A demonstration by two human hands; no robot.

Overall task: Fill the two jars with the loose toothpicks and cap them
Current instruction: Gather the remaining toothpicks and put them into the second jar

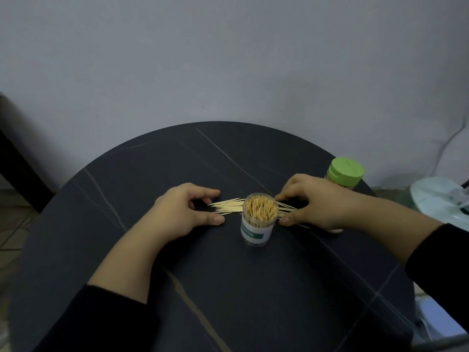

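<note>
The loose toothpicks (pixel 228 206) lay on the counter (pixel 203 275) just behind the open jar (pixel 258 222), their long axes running left to right between the hands. The left hand (pixel 185 212) stood cupped beside their left tips, grasping nothing. The right hand (pixel 317 203) curled round the right ends, though whether it gripped them could not be told.

Setting: domestic room, probably a home. Evidence: small round dark stone-patterned table (pixel 177 288) against a plain painted wall (pixel 228 59); tiled floor (pixel 15 224) at left; white cable (pixel 446 146) at right.
</note>
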